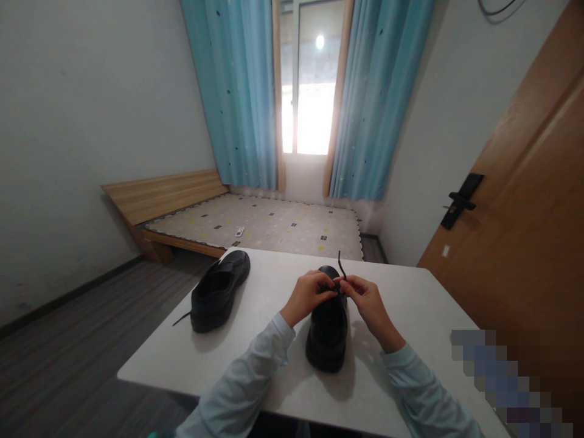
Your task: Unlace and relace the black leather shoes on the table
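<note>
A black shoe (327, 340) stands on the white table (274, 377), its toe pointing away from me. Over its upper front part, my left hand (311, 293) is closed, with thumb and fingers pinched at the lacing. What exactly sits between those fingertips is too small to tell. My right hand (365, 298) pinches a dark shoelace (342, 265) on the shoe's right side, and the lace's free end sticks up above the fingers. To the left lies a second black shoe (221, 292), untouched, with a lace end trailing off its near left side.
Beyond the table is a bed (274, 225) with a patterned mattress and a small white remote (239, 232) on it. Blue curtains (383, 91) frame a bright window. A brown door (524, 213) stands at the right. Pixelated blocks cover the lower right corner.
</note>
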